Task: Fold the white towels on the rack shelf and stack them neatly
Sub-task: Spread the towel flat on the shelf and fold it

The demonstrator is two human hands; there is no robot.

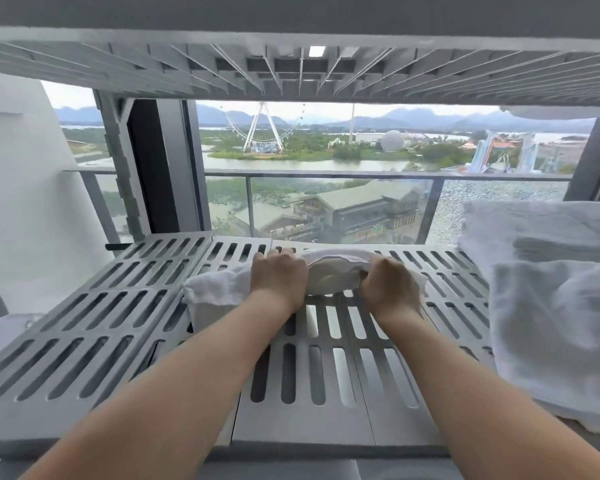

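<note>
Head view: left grip [279, 277] and right grip [388, 285] both clutch the white towel [329, 277] on the rack shelf [291, 434]. It looks soft, light and floppy; I'd hold the corners.

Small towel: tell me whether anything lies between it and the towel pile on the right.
Nothing visible does. Only slotted shelf separates the small towel from the towel pile. The left hand and right hand grip it.

Two hands gripping a white towel [329, 273] on the rack shelf [84, 323].
Left hand [279, 275] and right hand [388, 284] curl over its bunched middle at frame centre; a pile of towels [551, 323] lies at the right edge, apart.
</note>
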